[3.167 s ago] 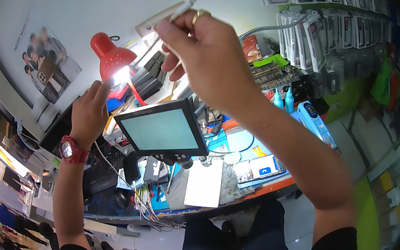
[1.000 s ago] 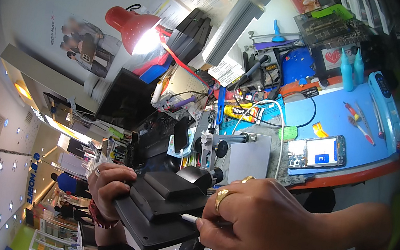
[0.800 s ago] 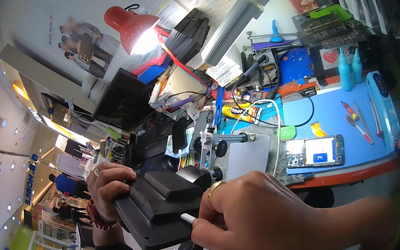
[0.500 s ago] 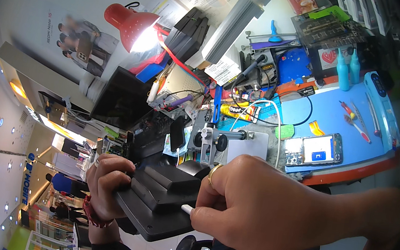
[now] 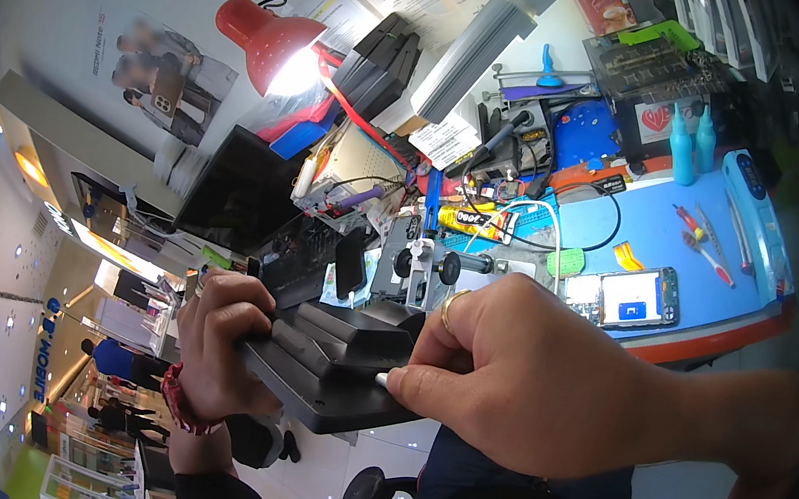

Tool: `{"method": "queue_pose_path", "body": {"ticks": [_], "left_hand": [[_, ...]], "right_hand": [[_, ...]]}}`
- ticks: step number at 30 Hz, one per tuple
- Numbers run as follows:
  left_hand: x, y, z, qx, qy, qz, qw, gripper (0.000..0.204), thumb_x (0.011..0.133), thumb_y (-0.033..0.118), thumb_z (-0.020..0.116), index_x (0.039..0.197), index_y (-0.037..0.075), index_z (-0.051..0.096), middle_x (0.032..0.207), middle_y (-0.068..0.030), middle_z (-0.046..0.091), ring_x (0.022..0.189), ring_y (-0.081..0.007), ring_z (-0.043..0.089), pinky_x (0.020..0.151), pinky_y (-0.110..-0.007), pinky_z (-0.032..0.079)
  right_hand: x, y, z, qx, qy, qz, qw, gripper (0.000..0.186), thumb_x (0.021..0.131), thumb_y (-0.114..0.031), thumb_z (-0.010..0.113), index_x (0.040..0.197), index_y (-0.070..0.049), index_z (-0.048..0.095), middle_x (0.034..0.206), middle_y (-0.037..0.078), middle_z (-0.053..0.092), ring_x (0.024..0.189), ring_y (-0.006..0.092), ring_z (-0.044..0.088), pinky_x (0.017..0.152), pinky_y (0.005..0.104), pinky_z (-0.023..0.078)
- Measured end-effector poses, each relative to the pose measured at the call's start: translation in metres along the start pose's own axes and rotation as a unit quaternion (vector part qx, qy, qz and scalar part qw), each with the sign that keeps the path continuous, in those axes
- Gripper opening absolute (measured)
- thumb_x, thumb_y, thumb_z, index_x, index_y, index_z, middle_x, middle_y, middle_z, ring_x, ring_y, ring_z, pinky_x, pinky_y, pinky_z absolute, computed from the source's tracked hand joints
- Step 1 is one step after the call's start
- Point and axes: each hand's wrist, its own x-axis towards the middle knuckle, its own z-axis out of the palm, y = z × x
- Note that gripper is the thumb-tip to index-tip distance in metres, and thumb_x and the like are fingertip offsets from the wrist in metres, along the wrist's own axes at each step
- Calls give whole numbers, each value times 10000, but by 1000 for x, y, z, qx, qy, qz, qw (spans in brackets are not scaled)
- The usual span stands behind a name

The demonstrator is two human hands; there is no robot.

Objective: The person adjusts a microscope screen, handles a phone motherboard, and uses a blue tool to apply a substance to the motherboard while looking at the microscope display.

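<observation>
A black plastic device (image 5: pixel 326 389) with a flat base and stepped raised blocks is held up in front of me, tilted. My left hand (image 5: pixel 229 333) grips its left side with curled fingers. At its right edge, my right hand (image 5: pixel 533 383) pinches a small white piece (image 5: pixel 382 380) that looks like a cable plug. The tip of this piece meets the device's edge; whether it is inserted cannot be made out. A ring and a red wristband are on my hands.
An opened phone (image 5: pixel 630 298) lies on a blue mat (image 5: pixel 624 229) beside tweezers and other hand tools. A metal clamp stand (image 5: pixel 428 263), a white cable and a yellow tube (image 5: pixel 474 222) are just beyond my hands. A red lamp (image 5: pixel 270 41) shines at upper left.
Both hands and the black device sit higher in the picture, as the whole view has shifted a little. My left hand still grips the device, and the right still pinches the white piece.
</observation>
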Motion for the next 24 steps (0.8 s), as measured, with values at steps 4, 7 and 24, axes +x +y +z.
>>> {"method": "queue_pose_path", "body": {"ticks": [4, 7, 24], "left_hand": [[2, 3, 0, 19, -2, 0, 1000, 532, 730, 204, 909, 1069, 102, 512, 1034, -109, 625, 815, -301, 635, 649, -423, 477], [5, 5, -1, 16, 0, 1, 1000, 522, 729, 186, 896, 1070, 104, 509, 1030, -106, 624, 808, -296, 631, 642, -422, 463], [62, -38, 31, -109, 27, -121, 986, 276, 1132, 225, 541, 1087, -33, 631, 897, -191, 560, 799, -409, 565, 730, -439, 462]], "right_hand": [[1, -4, -1, 18, -4, 39, 999, 307, 1005, -237, 788, 952, 65, 781, 685, 41, 679, 645, 66, 574, 576, 300, 468], [0, -6, -2, 5, -12, 48, 999, 307, 1010, -249, 791, 971, 56, 783, 706, 36, 682, 662, 68, 578, 598, 298, 473], [-10, 114, 3, -408, 488, -337, 694, 339, 967, -143, 781, 1254, -11, 659, 1204, 189, 632, 1059, 362, 621, 929, 475, 488]]}}
